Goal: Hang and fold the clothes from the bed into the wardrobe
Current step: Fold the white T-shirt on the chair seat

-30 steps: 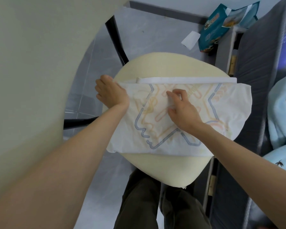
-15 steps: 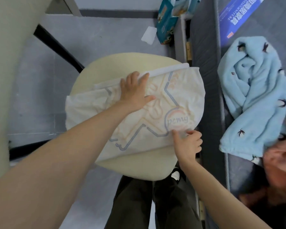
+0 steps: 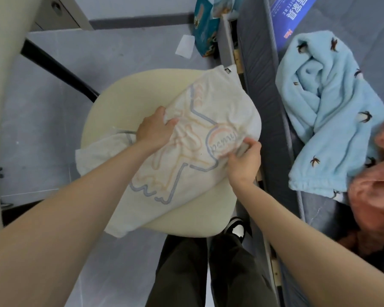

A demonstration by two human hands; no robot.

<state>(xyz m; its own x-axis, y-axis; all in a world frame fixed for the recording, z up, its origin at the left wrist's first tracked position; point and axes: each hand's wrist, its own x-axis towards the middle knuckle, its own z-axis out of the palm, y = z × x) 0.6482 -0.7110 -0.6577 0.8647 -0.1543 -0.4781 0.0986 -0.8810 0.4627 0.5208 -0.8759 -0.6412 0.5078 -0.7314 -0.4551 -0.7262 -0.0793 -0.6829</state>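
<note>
A folded white T-shirt point(image 3: 222, 103) with an orange and blue line print lies slantwise on a cream round chair seat point(image 3: 124, 96). My left hand point(image 3: 154, 130) grips the shirt's bunched left side, thumb on top of the cloth. My right hand point(image 3: 245, 160) pinches the shirt's right edge by the printed word. A light blue fleece garment point(image 3: 333, 111) with small dark bird marks lies on the grey bed point(image 3: 266, 89) to the right, next to an orange-pink garment point(image 3: 377, 196).
A pale wardrobe panel point(image 3: 0, 85) fills the left edge. A black chair leg point(image 3: 60, 69) runs across the grey tiled floor. A teal printed bag point(image 3: 205, 29) and a white paper scrap point(image 3: 184, 46) lie near the bed frame. My dark trousers and shoe show below.
The view swung right toward the bed. The shirt turned slantwise on the seat. My left hand went from pressing flat to gripping the cloth, and my right hand took hold of the right edge.
</note>
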